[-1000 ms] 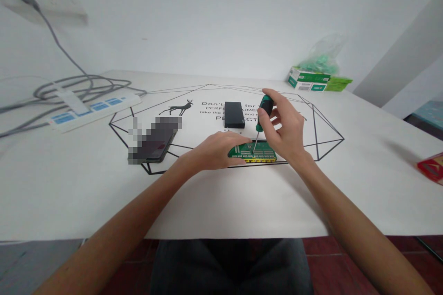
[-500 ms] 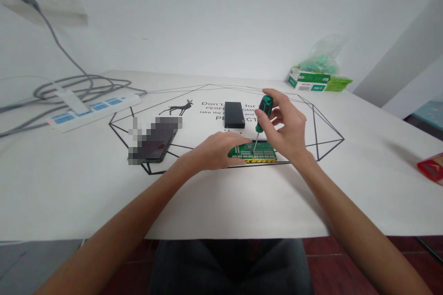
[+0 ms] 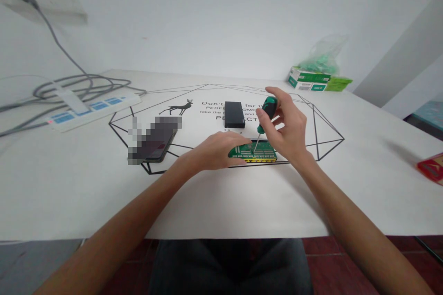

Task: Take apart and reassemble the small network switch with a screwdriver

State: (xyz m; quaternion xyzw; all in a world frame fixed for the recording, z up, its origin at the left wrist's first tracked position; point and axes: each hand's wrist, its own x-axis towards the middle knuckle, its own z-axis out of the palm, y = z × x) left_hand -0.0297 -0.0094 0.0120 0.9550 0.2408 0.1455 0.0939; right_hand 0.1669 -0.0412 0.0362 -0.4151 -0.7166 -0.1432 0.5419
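A green circuit board with a row of yellow connectors along its near edge lies on the white table. My left hand is closed around the board's left end, thumb on the near side and fingers on the far side. In my right hand is a screwdriver with a green and black handle, tilted with its top to the right. Its thin shaft comes down to the middle of the board, where the tip seems to touch. Beyond the board lies a black rectangular case, with a few tiny dark screws near its front edge.
A phone, partly blurred out, lies at the left. Behind it are a power strip and a coiled grey cable. Green and white boxes with a plastic bag on top stand at the back right. A red object sits at the right edge.
The screwdriver's handle has leaned a little further to the right, and my right fingers have shifted with it. My left hand and the board have stayed in place.
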